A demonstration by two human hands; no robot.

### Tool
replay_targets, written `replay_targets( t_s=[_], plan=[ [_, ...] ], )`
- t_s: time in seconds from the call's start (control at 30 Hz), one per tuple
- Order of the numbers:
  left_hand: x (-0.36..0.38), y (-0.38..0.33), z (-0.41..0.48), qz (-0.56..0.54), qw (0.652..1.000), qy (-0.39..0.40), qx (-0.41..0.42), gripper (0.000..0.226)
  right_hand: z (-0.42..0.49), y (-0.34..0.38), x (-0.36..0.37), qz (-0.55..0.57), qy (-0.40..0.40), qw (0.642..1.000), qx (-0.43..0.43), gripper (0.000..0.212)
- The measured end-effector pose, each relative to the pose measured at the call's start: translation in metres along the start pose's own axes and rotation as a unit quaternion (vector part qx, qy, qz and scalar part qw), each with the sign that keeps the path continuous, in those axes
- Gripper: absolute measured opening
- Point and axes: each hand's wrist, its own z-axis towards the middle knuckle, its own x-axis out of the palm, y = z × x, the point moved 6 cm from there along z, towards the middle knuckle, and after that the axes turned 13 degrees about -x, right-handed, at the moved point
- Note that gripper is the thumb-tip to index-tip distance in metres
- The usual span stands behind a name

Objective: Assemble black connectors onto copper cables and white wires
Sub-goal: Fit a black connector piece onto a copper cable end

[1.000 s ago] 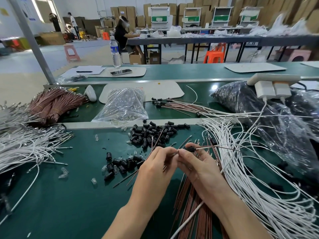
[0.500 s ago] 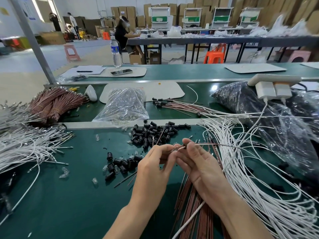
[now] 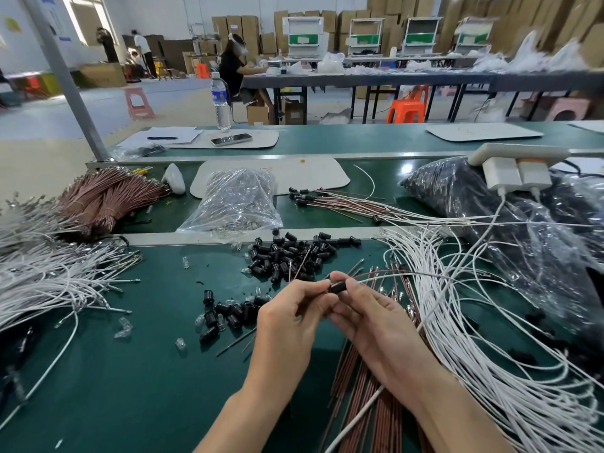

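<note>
Pinching one black connector [image 3: 338, 287] between them, both hands meet above the green counter [image 3: 130, 387], just in front of the camera. The left hand [image 3: 287, 325] closes thumb and forefinger on the connector's left end. The right hand [image 3: 379, 328] curls its thumb and fingers round the right end. The connector's long axis lies level and runs left to right across the view. Thin leads [image 3: 385, 275], one copper-coloured and one white, leave its right end and arch away to the right.

A loose pile of black connectors [image 3: 294, 256] lies on the counter just beyond the hands, and a smaller cluster [image 3: 228, 313] sits to their left among small clear bits. Straight copper cables [image 3: 369, 403] lie beneath the right wrist, pointing away from the person. A big tangle of white wires [image 3: 490, 354] loops beside them to the right. More white wires [image 3: 39, 276] spread at the far left, with a tied copper bundle [image 3: 104, 197] behind them. Finished leads with connectors [image 3: 327, 199] rest further back, beside a clear bag [image 3: 235, 204].
</note>
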Motion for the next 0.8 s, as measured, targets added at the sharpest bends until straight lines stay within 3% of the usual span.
replay_targets(
  t_s=[0.1, 0.33, 0.43, 0.63, 0.8],
  plan=[
    [0.0002, -0.0029, 0.0000, -0.004, 1.000, 0.018, 0.004, 0.025, -0.0003, -0.0001, -0.0007, -0.007, 0.008, 1.000, 0.003, 0.027],
    [0.0077, -0.0024, 0.0002, 0.050, 0.997, 0.048, -0.016, 0.008, 0.0028, 0.0073, -0.0079, -0.084, -0.048, 0.990, -0.106, 0.022],
    [0.0084, -0.0053, -0.0020, 0.107, 0.993, 0.050, -0.001, 0.017, 0.0003, 0.0054, -0.0027, -0.114, -0.012, 0.988, -0.104, 0.015],
    [0.0048, -0.0071, -0.0033, 0.189, 0.981, 0.037, -0.001, 0.025, -0.0018, 0.0039, -0.0016, -0.160, -0.009, 0.982, -0.100, 0.025],
    [0.0081, -0.0077, -0.0005, 0.181, 0.982, 0.052, -0.015, 0.024, -0.0012, 0.0013, -0.0012, -0.114, -0.018, 0.989, -0.092, 0.028]
  ],
)
